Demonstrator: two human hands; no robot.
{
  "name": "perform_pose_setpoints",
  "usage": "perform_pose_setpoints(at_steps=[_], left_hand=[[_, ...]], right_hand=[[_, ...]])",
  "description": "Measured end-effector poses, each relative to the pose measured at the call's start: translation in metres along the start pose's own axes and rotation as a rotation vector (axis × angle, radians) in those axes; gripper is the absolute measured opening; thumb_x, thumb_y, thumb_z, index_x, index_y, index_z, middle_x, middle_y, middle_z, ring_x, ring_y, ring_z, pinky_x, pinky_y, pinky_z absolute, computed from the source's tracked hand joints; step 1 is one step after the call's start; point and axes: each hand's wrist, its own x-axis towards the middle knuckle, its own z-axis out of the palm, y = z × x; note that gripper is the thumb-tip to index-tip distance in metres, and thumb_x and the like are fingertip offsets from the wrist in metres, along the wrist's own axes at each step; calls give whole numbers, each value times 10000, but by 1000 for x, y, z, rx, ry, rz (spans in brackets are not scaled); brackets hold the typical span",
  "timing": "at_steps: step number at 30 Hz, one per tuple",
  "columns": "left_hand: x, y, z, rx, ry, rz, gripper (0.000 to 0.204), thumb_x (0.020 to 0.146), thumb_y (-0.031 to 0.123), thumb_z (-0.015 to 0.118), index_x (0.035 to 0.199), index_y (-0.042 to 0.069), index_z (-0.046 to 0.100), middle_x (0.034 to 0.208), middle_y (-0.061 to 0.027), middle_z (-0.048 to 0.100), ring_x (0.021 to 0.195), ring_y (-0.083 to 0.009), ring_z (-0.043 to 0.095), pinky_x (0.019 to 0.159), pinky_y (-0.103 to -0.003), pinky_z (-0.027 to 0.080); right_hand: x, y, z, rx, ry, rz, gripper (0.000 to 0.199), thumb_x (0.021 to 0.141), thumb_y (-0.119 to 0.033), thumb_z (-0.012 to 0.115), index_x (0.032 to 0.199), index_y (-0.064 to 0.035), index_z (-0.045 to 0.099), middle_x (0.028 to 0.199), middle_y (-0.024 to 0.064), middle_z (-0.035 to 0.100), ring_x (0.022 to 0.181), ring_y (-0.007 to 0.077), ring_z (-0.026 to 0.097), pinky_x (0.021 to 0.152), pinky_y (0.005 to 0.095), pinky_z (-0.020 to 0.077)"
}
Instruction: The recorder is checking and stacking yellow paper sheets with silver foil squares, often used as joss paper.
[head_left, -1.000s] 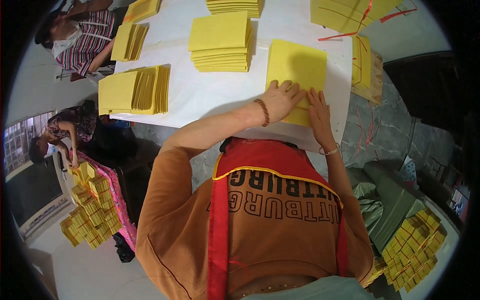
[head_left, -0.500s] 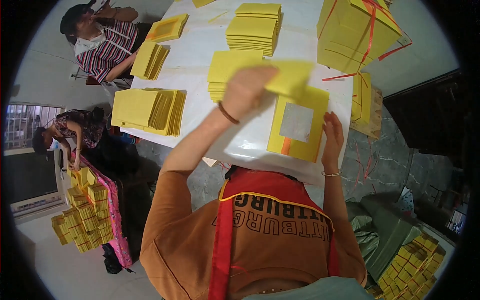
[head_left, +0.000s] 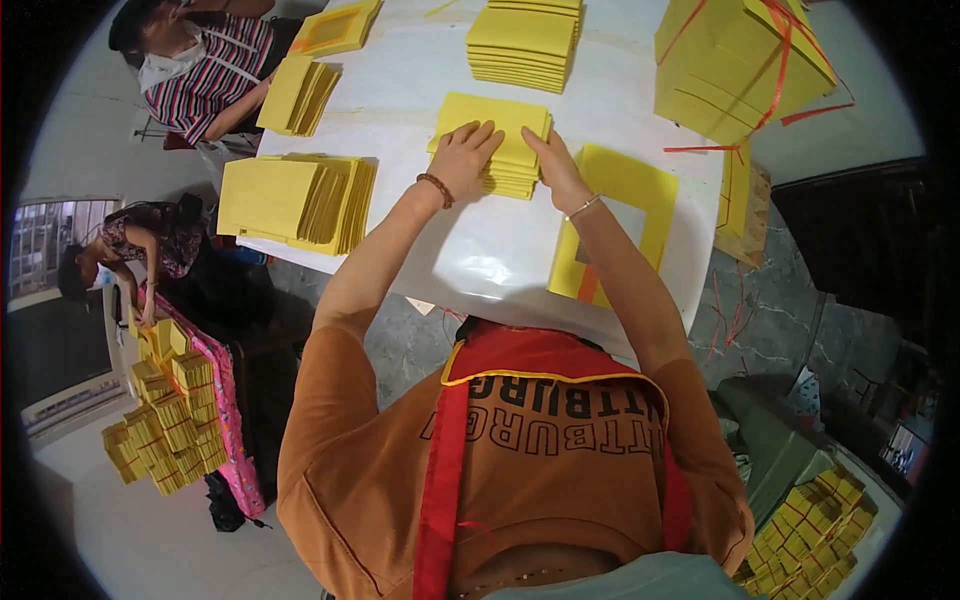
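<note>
In front of me on the white-covered table lies a stack of yellow paper envelopes (head_left: 492, 108), its layers showing along the near side. My left hand (head_left: 466, 158) rests on the stack's near left part, fingers spread over the top. At the right side is my right hand (head_left: 560, 172), its thumb over the top edge and its other fingers extended along the side, partly hidden. Neither hand lifts anything. Under my right forearm lies a flat yellow sheet (head_left: 652, 200) with a grey rectangle (head_left: 627, 222) on it, partly covered by the arm.
A taller yellow stack (head_left: 520, 45) stands farther back. More stacks (head_left: 265, 200) lie at the left. A big yellow bundle (head_left: 730, 80) with red straps stands far right. One person (head_left: 215, 75) sits at the left; another (head_left: 150, 240) bends over bundles (head_left: 170, 420).
My left hand has put the yellow piece it carried onto the stack and now rests there. My right hand has moved from beside the flat sheet to the stack's right side.
</note>
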Motion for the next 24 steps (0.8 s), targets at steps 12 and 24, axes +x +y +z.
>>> perform_pose_setpoints(at_steps=[12,24], left_hand=[[-17,-62,17,-1115,-129,-1076,824,727,487,692,1198,-135,427,1075,-203,582,1001,-244,577,831,-322,465],[-22,-39,-10,-1755,-169,-833,581,763,196,688,1206,-73,427,1120,-141,562,994,-203,580,843,-319,489]], right_hand=[[20,42,3,48,20,-157,420,787,-104,646,1154,-8,465,1125,89,533,1027,176,522,852,321,446],[7,26,-8,95,-174,-211,759,718,-136,723,1337,-44,294,1214,99,472,1100,180,475,908,292,404]])
